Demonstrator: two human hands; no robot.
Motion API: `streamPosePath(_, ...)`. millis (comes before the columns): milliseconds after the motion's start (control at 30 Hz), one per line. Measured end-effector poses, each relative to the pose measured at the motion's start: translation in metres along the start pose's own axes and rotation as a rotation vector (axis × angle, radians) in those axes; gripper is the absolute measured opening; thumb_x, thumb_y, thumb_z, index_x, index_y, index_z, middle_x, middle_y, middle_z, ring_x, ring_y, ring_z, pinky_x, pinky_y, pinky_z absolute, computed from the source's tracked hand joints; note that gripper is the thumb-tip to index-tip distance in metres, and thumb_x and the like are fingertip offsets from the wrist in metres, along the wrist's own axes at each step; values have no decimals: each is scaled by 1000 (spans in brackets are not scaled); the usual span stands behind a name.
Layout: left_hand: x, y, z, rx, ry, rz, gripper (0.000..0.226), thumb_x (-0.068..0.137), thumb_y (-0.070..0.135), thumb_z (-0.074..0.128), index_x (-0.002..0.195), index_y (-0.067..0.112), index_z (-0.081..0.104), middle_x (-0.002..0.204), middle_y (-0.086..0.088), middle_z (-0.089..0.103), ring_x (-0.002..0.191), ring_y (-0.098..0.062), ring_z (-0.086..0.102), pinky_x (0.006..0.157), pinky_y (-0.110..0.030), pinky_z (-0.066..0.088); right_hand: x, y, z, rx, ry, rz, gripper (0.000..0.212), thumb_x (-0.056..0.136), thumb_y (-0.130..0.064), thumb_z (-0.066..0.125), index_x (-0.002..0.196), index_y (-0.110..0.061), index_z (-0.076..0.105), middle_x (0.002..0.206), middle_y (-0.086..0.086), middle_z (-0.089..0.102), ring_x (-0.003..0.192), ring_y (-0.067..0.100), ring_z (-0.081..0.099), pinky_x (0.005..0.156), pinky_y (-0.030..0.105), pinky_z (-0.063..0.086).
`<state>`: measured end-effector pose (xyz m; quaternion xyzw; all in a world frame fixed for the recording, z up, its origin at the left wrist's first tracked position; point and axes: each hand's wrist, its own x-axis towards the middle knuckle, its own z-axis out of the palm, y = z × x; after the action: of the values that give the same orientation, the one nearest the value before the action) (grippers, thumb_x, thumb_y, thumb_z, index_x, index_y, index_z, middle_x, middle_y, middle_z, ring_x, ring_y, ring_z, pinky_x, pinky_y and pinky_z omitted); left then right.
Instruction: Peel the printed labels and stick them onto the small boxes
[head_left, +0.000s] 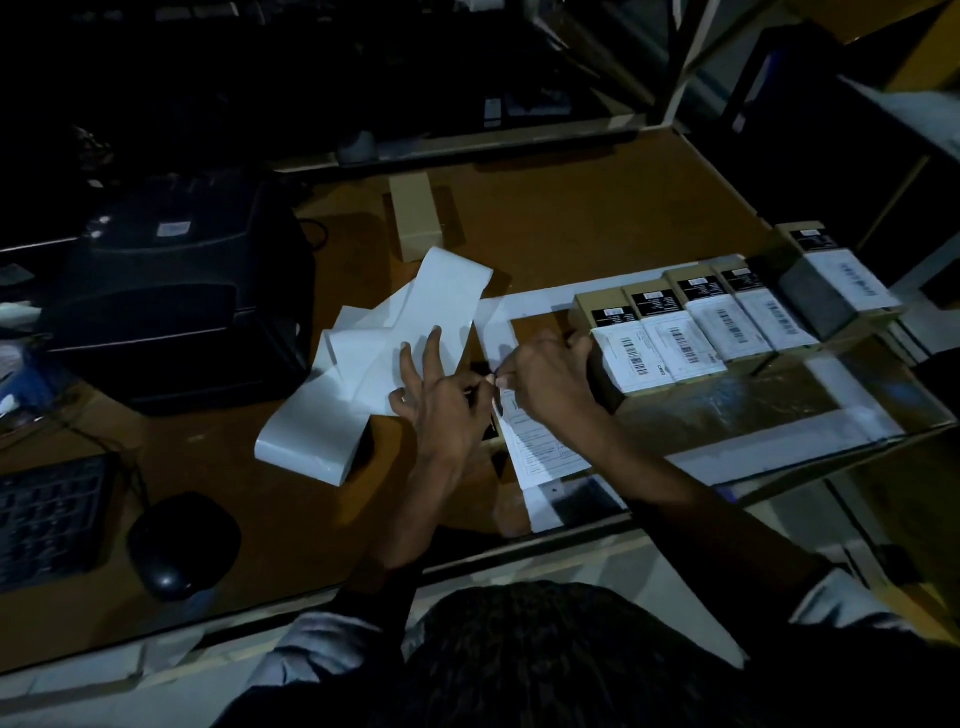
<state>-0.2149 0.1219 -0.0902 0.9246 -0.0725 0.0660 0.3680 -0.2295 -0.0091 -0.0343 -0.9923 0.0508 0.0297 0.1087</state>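
Both hands pinch printed label (540, 441) at top edge, mid-desk: left hand (447, 400) fingers splayed, right hand (550, 379) curled. Labelled boxes (691, 332) row right; backing strip (384, 353), printer (182, 291), mouse (182, 543) left.

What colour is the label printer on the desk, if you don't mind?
Black, seen in the head view: the label printer left of the hands.

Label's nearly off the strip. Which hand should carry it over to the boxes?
Probably the right hand: it pinches the printed label at its top edge and sits next to the row of small boxes. The left hand is on the liner strip side.
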Motion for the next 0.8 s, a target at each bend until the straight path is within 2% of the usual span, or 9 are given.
streamPosePath(67, 0, 1, 0, 8, -2, 13, 15, 91, 36, 70, 80, 27, 76, 164, 6, 19, 153, -27, -2, 112, -67, 10, 0, 11, -4, -43, -10, 38, 25, 91, -15, 69, 102, -35, 77, 108, -4, 70, 127, 23, 45, 103, 51, 22)
streamPosePath(167, -1, 2, 0, 4, -7, 7, 17, 91, 38, 70, 80, 27, 76, 165, 6, 18, 153, -26, -5, 112, -68, 7, 1, 40, -13, -114, -10, 124, 28, 88, -15, 72, 103, -39, 76, 130, 1, 64, 135, 24, 40, 106, 50, 21)
streamPosePath(267, 0, 1, -1, 28, -18, -1, 17, 91, 38, 69, 81, 27, 77, 165, 7, 16, 153, -26, -6, 112, -68, 8, 4, 55, -17, -72, -18, 153, 23, 87, -17, 75, 95, -38, 77, 128, -1, 66, 134, 24, 39, 111, 53, 18)
streamPosePath(333, 0, 2, 0, 38, -16, 6, 17, 91, 39, 69, 81, 27, 76, 165, 6, 17, 153, -27, -5, 111, -67, 7, 4, 48, -15, -55, -17, 138, 25, 87, -13, 74, 98, -35, 77, 134, 2, 60, 137, 24, 36, 111, 52, 17)
streamPosePath(433, 0, 2, 1, 38, -4, 17, 17, 91, 37, 69, 80, 27, 76, 164, 6, 21, 153, -27, 0, 111, -66, 7, 2, 18, -7, -31, -35, 47, 32, 88, -5, 66, 107, -30, 77, 121, 2, 64, 131, 24, 39, 105, 48, 20)
streamPosePath(500, 1, 1, 2, 55, 9, 18, 17, 92, 36, 68, 80, 26, 76, 163, 5, 23, 152, -28, 2, 111, -65, 11, 0, 4, -2, -25, -19, -16, 30, 87, -6, 66, 102, -29, 77, 108, 1, 68, 126, 25, 43, 101, 48, 19)
streamPosePath(567, 1, 0, 2, 75, 5, 19, 18, 92, 38, 68, 80, 26, 75, 163, 5, 23, 152, -28, 3, 111, -65, 12, 1, 8, -1, -7, -13, 7, 24, 90, -12, 67, 97, -33, 77, 101, -1, 69, 124, 24, 44, 98, 47, 19)
streamPosePath(733, 0, 0, 3, 91, -3, 0, 21, 92, 44, 66, 83, 28, 76, 164, 5, 20, 153, -27, -2, 111, -66, 10, 1, 44, -12, -124, -16, 104, 25, 90, -19, 71, 104, -40, 76, 118, -3, 68, 134, 23, 40, 100, 47, 23)
streamPosePath(800, -1, 1, 1, 101, -8, -5, 23, 93, 45, 64, 85, 28, 77, 165, 5, 18, 153, -27, -3, 111, -65, 9, 3, 53, -16, -157, -48, 128, 18, 90, -27, 71, 99, -42, 76, 112, -3, 66, 128, 23, 43, 100, 47, 23)
